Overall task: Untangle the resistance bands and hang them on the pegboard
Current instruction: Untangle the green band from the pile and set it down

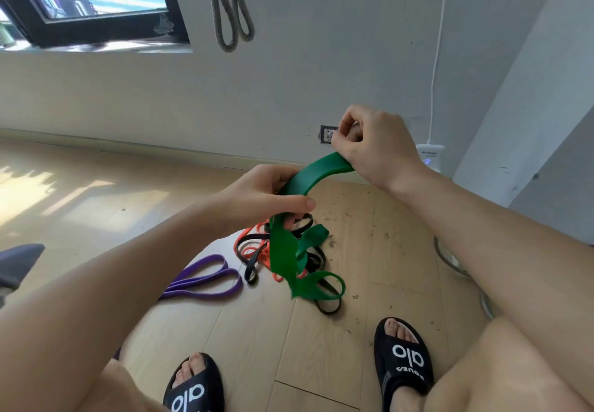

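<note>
Both hands gripping green band, tangled bands below

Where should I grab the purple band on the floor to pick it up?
Probably at the rounded end loop of the purple band, the end nearest the red and black tangle. It lies flat and apart from the pile, so come straight down from above and hook your fingers through the open loop.

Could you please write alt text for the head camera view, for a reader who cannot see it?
Both hands hold a wide green band up over a wooden floor: the left hand grips its lower part, the right hand pinches its upper end. Its tail hangs into a tangle of orange bands and black bands; a purple band lies apart on the left, and a grey band hangs on the wall.
</note>
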`<state>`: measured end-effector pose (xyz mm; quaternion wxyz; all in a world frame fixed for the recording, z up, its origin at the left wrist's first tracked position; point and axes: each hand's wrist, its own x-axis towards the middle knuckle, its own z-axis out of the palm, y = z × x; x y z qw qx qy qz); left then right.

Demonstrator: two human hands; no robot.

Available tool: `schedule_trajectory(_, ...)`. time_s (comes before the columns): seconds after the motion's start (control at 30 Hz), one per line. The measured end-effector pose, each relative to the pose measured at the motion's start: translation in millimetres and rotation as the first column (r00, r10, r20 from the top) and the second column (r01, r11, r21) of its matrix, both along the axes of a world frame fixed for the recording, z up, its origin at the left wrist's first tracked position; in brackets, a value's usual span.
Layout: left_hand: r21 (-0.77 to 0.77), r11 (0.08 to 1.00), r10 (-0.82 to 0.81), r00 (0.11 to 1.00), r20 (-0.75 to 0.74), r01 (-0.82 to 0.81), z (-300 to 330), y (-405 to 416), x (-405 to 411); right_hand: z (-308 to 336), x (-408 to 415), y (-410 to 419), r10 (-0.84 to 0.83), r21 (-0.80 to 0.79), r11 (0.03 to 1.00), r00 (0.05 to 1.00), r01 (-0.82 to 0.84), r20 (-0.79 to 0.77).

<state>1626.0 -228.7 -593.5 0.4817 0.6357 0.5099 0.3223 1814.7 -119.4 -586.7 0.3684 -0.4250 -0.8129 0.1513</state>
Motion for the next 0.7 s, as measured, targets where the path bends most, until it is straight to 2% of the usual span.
schedule_trajectory(0.1,-0.011,1.0,0.004,0.999,0.035,-0.004,2,1,-3,-3,0,4,-0.015,-0.005,1.0,0.998,0.016,0.057)
schedule_trajectory(0.23,0.007,1.0,0.012,1.0,-0.001,-0.012,4,1,-5,-3,-3,2,0.021,-0.045,0.999,0.992,-0.015,0.122)
schedule_trajectory(0.37,0.006,1.0,0.02,0.999,0.027,-0.021,0,1,-1,0,-9,-1,0.071,-0.215,0.976,0.974,-0.024,0.214)
schedule_trajectory(0.43,-0.01,1.0,-0.019,1.0,0.012,0.019,-1,1,3,-1,-12,-6,0.12,-0.329,0.943,0.976,-0.054,0.183)
schedule_trajectory(0.53,-0.018,1.0,0.002,1.0,-0.015,-0.002,-1,2,5,1,-20,-19,0.205,-0.457,0.869,0.979,-0.191,-0.019)
schedule_trajectory(0.6,0.005,0.999,0.036,0.999,-0.03,-0.036,1,3,5,5,-28,-28,0.256,-0.482,0.829,0.958,-0.284,-0.126)
schedule_trajectory(0.63,0.018,0.998,0.053,0.998,-0.033,-0.052,1,3,5,6,-32,-32,0.281,-0.474,0.827,0.952,-0.303,-0.119)
schedule_trajectory(0.7,0.043,0.996,0.08,0.996,-0.047,-0.078,1,3,4,3,-38,-35,0.326,-0.435,0.852,0.945,-0.291,0.005)
